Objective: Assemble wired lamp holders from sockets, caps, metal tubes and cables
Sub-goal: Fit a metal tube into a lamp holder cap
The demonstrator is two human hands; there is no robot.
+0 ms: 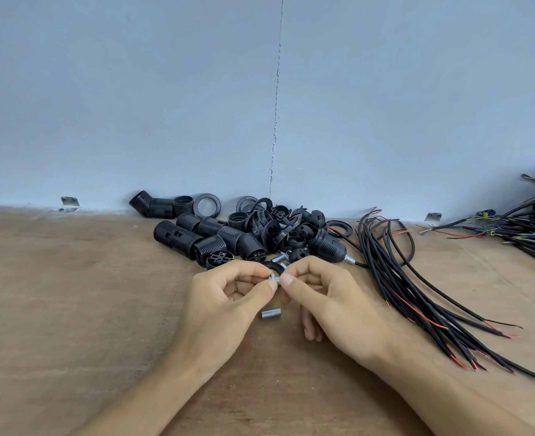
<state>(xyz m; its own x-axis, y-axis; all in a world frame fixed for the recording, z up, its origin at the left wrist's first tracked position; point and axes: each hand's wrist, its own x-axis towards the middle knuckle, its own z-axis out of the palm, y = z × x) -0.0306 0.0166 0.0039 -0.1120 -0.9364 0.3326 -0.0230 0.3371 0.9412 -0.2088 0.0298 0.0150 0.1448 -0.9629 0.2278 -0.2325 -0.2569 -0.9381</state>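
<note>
Your left hand (225,300) and right hand (323,297) both pinch small metal tube (275,279) at centre. Spare tube (271,313) on surface (71,294), 6 o'clock. Likely step: tube prep — next needs cap from pile (260,228), 12 o'clock.

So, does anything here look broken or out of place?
Only a thin crack running down the wall, above the heap of black sockets. The parts themselves look undamaged.

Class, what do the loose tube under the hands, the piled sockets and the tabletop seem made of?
Loose tube: likely metal, silvery, threaded sheen. Sockets: probably moulded plastic, matte black, ribbed. Tabletop: seemingly plywood, tan, grain streaks.
</note>
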